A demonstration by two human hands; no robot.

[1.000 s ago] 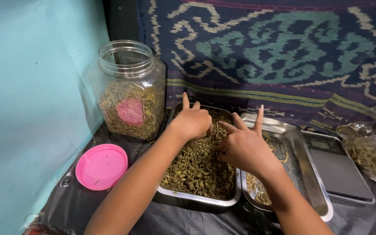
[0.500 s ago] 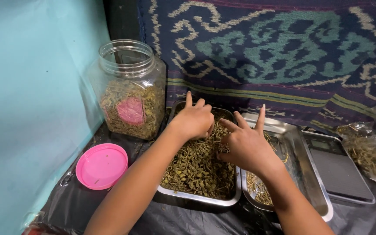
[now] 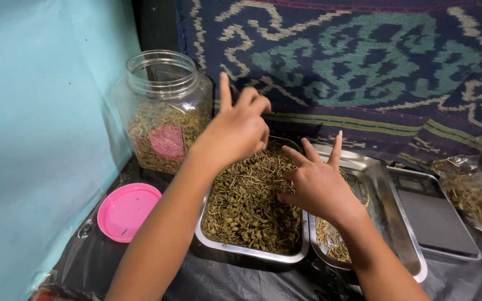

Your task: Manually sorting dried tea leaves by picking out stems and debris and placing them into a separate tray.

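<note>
Dried green herbs are being kept in a steel tray, under the left hand, raised at 12 o'clock with fingertips pinched; any pinch held cannot be told. The right hand is being rested spread on the herbs at 3 o'clock, against a second tray; an open jar is crowding 10 o'clock.

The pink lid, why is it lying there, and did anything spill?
The pink lid lies apart from the open jar, with a few crumbs of dried leaf on it. Otherwise the leaves stay in their tray; nothing looks spilled.
</note>
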